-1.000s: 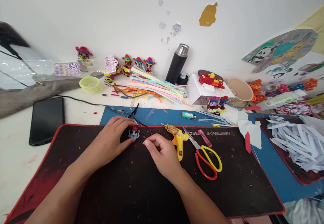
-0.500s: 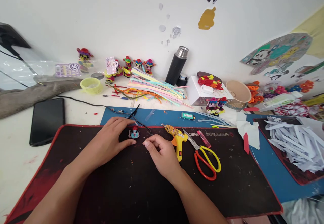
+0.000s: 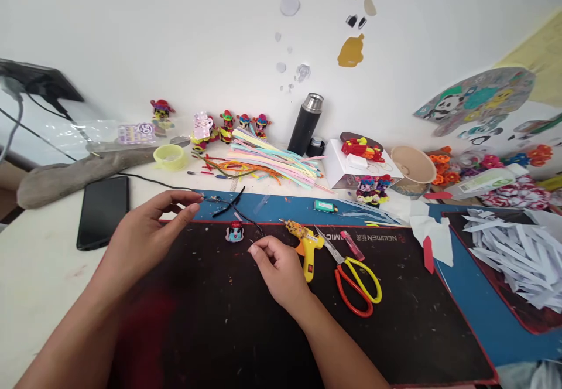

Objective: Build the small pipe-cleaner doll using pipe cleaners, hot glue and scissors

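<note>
My left hand (image 3: 151, 231) hovers over the left part of the black mat (image 3: 211, 330), thumb and forefinger apart, nothing visible between them. My right hand (image 3: 278, 269) is closed in a pinch at the mat's middle; whatever its fingertips hold is too small to make out. Between the hands lies a small light-blue and red figure head (image 3: 235, 232). Behind it are black fuzzy stems (image 3: 229, 202). A yellow glue gun (image 3: 309, 254) rests just right of my right hand, beside scissors (image 3: 359, 286) with red and yellow handles.
A phone (image 3: 103, 212) lies at the left. Pastel stems (image 3: 276, 157), a black flask (image 3: 306, 124), small figures (image 3: 226, 126) and a white box (image 3: 338, 169) stand behind. Paper strips (image 3: 513, 254) are heaped at the right.
My left hand has moved left, away from the figure head, with its fingers apart. My right hand has stayed nearly in place. The camera view has shifted slightly.
</note>
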A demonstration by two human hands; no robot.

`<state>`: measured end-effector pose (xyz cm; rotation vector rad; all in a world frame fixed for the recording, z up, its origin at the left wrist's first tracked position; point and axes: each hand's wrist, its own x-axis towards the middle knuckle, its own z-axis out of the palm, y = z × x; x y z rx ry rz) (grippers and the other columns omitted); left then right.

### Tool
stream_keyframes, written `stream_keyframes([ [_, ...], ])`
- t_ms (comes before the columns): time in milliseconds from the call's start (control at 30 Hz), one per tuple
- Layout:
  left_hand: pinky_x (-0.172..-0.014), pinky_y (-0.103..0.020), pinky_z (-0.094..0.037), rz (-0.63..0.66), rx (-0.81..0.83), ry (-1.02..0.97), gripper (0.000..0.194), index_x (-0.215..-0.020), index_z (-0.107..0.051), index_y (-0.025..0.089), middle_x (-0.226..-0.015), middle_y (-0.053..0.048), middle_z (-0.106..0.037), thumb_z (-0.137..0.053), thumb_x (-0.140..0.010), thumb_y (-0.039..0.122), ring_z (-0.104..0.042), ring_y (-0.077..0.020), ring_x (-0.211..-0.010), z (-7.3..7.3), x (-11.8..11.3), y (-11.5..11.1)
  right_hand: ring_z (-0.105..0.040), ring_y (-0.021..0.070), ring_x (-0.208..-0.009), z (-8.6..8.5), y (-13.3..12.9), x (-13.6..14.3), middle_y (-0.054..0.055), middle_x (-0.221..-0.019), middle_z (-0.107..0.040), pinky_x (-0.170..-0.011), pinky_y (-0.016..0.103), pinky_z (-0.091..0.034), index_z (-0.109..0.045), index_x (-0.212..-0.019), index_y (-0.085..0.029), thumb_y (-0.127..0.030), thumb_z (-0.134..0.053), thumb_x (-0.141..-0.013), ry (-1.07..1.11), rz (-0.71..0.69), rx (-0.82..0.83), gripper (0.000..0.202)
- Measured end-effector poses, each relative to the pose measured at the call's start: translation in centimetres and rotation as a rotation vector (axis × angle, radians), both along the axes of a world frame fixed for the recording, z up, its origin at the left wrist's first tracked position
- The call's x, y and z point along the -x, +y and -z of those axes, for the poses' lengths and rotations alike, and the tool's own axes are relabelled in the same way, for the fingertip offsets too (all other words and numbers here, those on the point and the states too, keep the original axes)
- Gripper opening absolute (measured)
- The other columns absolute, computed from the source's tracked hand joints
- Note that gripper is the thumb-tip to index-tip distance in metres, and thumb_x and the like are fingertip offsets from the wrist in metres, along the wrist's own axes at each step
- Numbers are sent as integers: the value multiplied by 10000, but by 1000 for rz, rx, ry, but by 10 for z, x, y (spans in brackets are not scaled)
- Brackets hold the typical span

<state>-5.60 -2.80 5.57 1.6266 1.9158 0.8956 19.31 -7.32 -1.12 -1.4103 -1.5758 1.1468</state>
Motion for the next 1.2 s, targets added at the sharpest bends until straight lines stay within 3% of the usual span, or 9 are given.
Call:
stream_keyframes([
  [100,-747,-347,-550,15,13,55,433,-1037,-778,310,-1028,1,-818,-603,-840,653,-694,-239,-762,-10,7,0,-545,141,-586,-1,-1,0,-33,-642,-601,-581,259,-364,-720,-886,-215,-386,-609,-1006,-29,-23,-31,237],
  [233,-749,-346,-531,98,17,112,418,-1006,-770,299,-1031,-20,-821,-574,-856,635,-708,-268,-868,-10,10,15,-520,137,-573,-3,-2,0,-41,-629,-579,-586,261,-355,-725,-894,-214,-371,-602,-1014,-64,-58,-67,233],
  [433,-875,-409,-535,352,-1,214,336,-933,-763,262,-1024,-88,-822,-551,-859,513,-715,-317,-951,9,-10,55,-519,140,-569,-2,-2,1,-39,-626,-578,-585,262,-351,-731,-903,-214,-361,-601,-1018,-84,-62,-85,227],
  [567,-845,-409,-523,473,11,355,286,-904,-783,255,-979,-108,-819,-549,-854,410,-721,-340,-949,24,-25,78,-546,147,-582,-3,-3,0,-31,-638,-606,-592,263,-364,-739,-915,-217,-364,-604,-1022,-95,-55,-88,227],
  [833,-782,-412,-509,460,53,452,247,-937,-754,245,-908,-125,-788,-599,-830,406,-713,-376,-916,45,-29,98,-592,151,-603,-3,-3,1,-22,-677,-656,-614,259,-380,-752,-949,-226,-342,-614,-1035,-133,-89,-86,200],
  [1200,-660,-377,-427,473,77,524,123,-714,-662,260,-800,-119,-757,-599,-793,330,-696,-345,-799,56,-40,111,-638,157,-637,-3,-4,3,-12,-706,-693,-643,258,-416,-758,-977,-227,-333,-618,-1038,-150,-114,-85,186],
])
